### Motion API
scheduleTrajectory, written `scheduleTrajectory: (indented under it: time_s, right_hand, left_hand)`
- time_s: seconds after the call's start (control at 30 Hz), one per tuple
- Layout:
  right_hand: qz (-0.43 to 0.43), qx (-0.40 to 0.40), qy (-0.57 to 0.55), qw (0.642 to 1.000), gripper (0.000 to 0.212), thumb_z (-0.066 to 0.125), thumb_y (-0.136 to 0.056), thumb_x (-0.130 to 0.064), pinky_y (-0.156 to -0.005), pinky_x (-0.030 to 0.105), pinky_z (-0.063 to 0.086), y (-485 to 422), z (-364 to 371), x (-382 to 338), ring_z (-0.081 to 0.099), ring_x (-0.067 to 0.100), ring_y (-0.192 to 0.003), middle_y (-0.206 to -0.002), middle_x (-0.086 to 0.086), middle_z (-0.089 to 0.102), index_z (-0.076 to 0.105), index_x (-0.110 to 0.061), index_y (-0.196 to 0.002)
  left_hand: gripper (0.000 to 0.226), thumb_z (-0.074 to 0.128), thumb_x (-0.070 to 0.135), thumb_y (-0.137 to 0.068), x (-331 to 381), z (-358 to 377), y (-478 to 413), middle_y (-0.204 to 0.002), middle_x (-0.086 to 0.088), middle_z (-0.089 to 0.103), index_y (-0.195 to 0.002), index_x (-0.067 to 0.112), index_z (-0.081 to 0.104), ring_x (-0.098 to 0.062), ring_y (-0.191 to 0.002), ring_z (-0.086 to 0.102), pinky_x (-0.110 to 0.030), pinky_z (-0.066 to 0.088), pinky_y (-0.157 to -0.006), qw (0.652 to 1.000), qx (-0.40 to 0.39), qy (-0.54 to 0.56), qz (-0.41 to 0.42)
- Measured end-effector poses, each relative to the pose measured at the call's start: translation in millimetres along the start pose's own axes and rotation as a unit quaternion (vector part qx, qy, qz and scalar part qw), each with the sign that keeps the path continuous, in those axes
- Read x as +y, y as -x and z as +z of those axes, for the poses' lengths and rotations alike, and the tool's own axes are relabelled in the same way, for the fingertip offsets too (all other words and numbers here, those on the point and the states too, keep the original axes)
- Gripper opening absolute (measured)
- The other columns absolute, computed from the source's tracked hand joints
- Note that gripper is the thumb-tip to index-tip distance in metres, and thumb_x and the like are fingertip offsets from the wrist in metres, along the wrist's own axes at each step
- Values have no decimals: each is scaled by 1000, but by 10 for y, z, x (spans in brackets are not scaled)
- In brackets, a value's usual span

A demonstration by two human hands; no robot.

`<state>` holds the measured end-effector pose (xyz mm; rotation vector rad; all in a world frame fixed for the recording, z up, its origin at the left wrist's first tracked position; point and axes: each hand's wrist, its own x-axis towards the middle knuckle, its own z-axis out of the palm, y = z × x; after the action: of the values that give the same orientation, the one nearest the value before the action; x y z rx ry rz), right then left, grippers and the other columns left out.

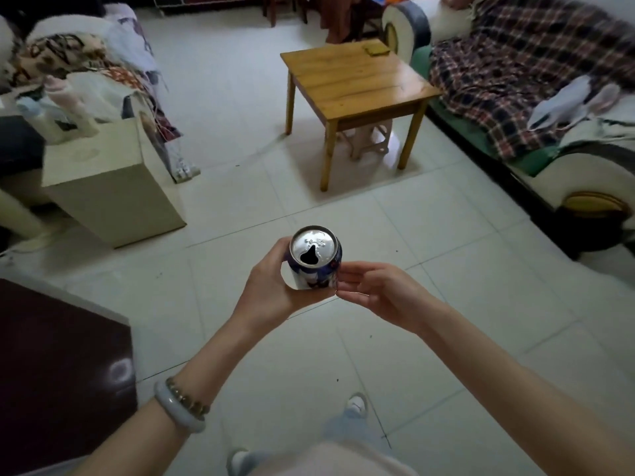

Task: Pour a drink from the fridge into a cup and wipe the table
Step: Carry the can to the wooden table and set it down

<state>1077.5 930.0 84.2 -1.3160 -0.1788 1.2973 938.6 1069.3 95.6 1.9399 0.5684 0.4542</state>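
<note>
The drink can [314,257] stands upright in the air over the tiled floor [446,304], its long axis vertical and its silver top facing the camera. The tab opening is already punched through and shows dark; whether liquid sits inside cannot be told from here.

The left hand [275,286] carries the can: its fingers [271,255] wrap round the left and rear wall, the palm under the base. The right hand [381,293] is beside it, fingers [350,273] loosely curled and slightly parted, the tips touching or just short of the can's right side; contact cannot be confirmed. So the left hand has the can, and the right is the free one.

The wooden bench [357,80] lies ahead and a little to the right, well apart from the can, next to the sofa with a plaid blanket [515,73]. Its top holds only a small flat yellowish object [377,49] at the far corner. No cup shows anywhere in view, nor a cloth for wiping.

By my reading, the can is fetched and opened, and the pour is not yet begun. It needs a cup first, then a tilt of the can with the opening turned downward.
</note>
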Motion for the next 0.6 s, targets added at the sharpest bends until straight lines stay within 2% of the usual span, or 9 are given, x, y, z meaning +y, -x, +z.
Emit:
scheduleTrajectory:
  time_s: [0.2,0.4,0.6]
  right_hand:
    - [-7,34,-26,999,55,24,-73,18,-94,31,50,19,-1065,-396,56,30,-118,-123,22,60,58,5,-115]
    - [-15,52,-61,997,59,23,-71,19,-98,34,48,-84,-1829,-736,56,32,-118,-124,23,59,54,9,-121]
    - [-33,76,-91,992,61,23,-69,20,-87,30,54,-484,-2502,-1187,60,29,-106,-125,27,56,49,11,-123]
  left_hand:
    - [68,92,28,-54,356,944,-585,-100,19,65,-112,31,57,6,-95,57,-6,41,-77,999,-25,20,-6]
    - [68,92,26,-54,590,1588,-1194,-100,22,64,-112,30,57,9,-95,57,-4,39,-75,998,-62,25,-7]
    - [66,92,28,-55,705,2106,-2046,-100,25,64,-111,33,57,7,-97,56,-4,39,-77,996,-88,24,3]
